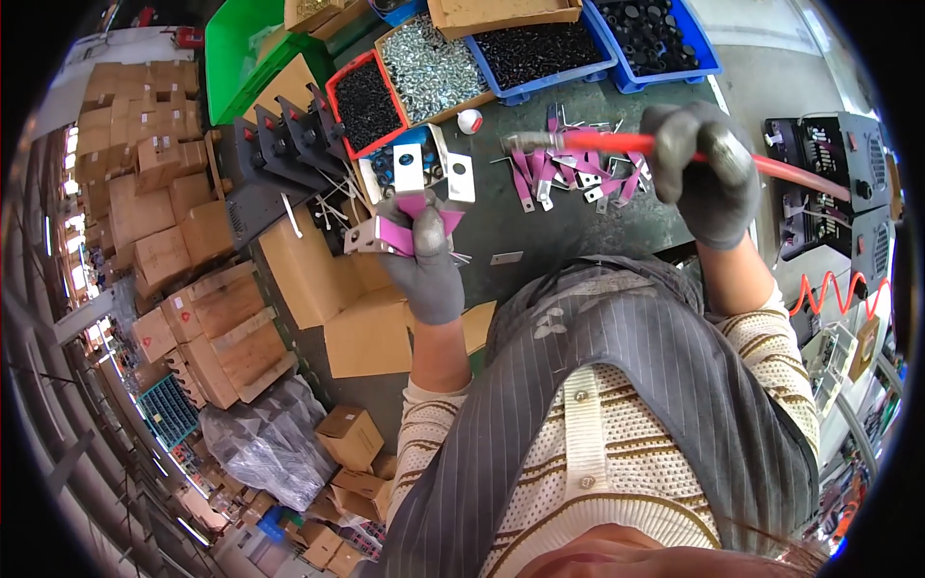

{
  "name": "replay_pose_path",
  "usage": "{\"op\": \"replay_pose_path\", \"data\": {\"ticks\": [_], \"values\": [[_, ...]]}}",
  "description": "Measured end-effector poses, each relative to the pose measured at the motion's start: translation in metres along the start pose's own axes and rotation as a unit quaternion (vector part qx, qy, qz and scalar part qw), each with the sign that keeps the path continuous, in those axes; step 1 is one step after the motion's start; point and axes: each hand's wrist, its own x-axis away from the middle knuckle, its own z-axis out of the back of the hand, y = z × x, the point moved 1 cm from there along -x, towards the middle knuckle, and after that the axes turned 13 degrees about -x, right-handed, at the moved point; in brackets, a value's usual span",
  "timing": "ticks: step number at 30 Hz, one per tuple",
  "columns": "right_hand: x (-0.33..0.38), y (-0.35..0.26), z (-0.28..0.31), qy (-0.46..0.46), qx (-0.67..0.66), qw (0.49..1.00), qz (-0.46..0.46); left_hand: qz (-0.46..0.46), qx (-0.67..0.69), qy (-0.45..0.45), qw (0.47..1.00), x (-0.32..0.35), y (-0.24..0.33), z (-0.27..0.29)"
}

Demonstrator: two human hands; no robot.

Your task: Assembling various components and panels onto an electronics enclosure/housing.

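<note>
My left hand (425,265), in a grey glove, is closed around several bent metal brackets (409,171) with purple faces and round holes. They fan out above and beside the fingers. My right hand (708,173), gloved the same way, grips a long red tool (607,142) that lies crosswise through the fist. Its pale, blurred tip points left; I cannot make out its kind. Beneath the tool, on the dark green table, lies a loose pile of purple and silver metal strips (568,178). A single small silver plate (506,258) rests nearer to me.
Along the far edge stand a red bin (332,89) of black parts, a box of silver fasteners (434,67) and blue bins (665,79) of black parts. Dark metal housings (299,135) stand left, others (829,154) right. An open carton (366,332) and a red coiled hose (838,294) flank me.
</note>
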Motion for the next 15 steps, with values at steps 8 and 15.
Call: {"op": "replay_pose_path", "data": {"ticks": [8,15], "values": [[0.005,-0.012,-0.016,-0.046,0.123,0.991,0.023,-0.073,-0.022,-0.029,0.997,0.011,0.006,0.0],[0.009,-0.021,-0.017,-0.022,0.128,0.991,0.03,-0.102,0.009,-0.035,0.994,0.011,0.008,0.0]]}}
